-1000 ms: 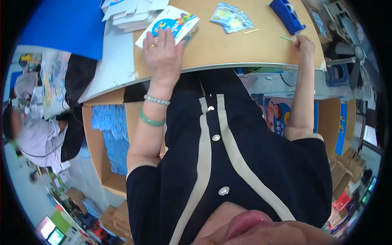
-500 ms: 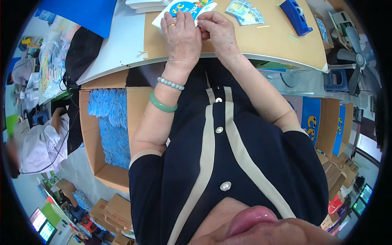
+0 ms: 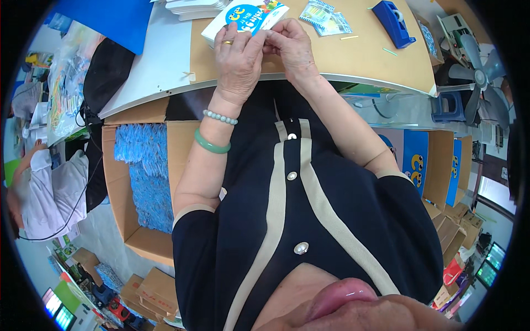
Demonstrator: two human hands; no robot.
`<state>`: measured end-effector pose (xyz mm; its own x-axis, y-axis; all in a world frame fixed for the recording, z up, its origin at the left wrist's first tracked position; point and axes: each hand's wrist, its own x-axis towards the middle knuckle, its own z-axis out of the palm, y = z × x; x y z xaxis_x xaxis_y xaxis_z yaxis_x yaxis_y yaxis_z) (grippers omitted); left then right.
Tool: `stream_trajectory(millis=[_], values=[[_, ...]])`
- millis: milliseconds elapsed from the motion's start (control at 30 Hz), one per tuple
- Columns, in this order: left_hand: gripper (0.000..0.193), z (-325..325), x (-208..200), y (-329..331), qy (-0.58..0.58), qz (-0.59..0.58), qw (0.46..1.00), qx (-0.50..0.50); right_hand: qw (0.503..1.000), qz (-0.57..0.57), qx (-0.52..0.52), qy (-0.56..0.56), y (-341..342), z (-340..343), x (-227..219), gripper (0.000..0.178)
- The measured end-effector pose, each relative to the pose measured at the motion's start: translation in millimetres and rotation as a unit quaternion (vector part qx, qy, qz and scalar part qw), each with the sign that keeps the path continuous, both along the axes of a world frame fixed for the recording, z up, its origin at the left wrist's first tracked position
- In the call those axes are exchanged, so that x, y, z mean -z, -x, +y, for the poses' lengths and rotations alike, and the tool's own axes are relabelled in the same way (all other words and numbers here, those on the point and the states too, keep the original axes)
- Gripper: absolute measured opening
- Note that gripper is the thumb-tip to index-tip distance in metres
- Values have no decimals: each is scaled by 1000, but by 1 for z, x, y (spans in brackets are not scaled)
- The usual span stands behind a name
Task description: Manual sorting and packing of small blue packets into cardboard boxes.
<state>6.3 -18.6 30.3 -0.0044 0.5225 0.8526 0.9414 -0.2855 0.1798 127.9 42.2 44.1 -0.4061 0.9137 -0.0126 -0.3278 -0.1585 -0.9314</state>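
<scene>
A small white and blue printed carton (image 3: 251, 15) lies near the front edge of the tan-topped table. My left hand (image 3: 238, 62), with a ring, a bead bracelet and a green bangle on its side, grips the carton's near edge, fingers bent over its top. My right hand (image 3: 293, 48) is closed in a pinch at the carton's near right corner, its fingertips meeting those of my left. Whatever lies between the right fingertips is hidden. Right of the carton are small blue-edged sachets (image 3: 327, 19).
A blue tape dispenser (image 3: 394, 23) stands at the table's right. A stack of white flat cartons (image 3: 196, 7) sits behind my left hand. Below the table's left is an open cardboard box (image 3: 118, 182) holding blue packets (image 3: 149, 176). Another person (image 3: 55, 182) is at far left; a fan (image 3: 479, 77) stands right.
My left fingers have drawn back toward me and bent, uncovering more of the carton's top; the left thumb and forefinger now reach toward my right fingertips. The whole view has shifted slightly.
</scene>
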Motion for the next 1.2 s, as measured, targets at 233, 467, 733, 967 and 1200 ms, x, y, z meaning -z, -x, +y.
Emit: stream_trajectory(millis=[233,467,733,967,1200], values=[[20,11,-13,-11,57,39,997,-42,996,55,-60,-23,-10,19,7,9],[19,17,-19,-24,2,24,999,-24,966,-191,16,-176,-12,34,34,23],[14,14,-19,-28,-9,16,994,-109,612,-286,111,-729,25,91,-28,43],[36,-21,-14,-5,44,-57,985,-154,652,-492,-206,-539,26,69,-55,85],[70,-37,-8,15,225,-448,853,145,618,-522,-242,-536,-25,36,-66,97]])
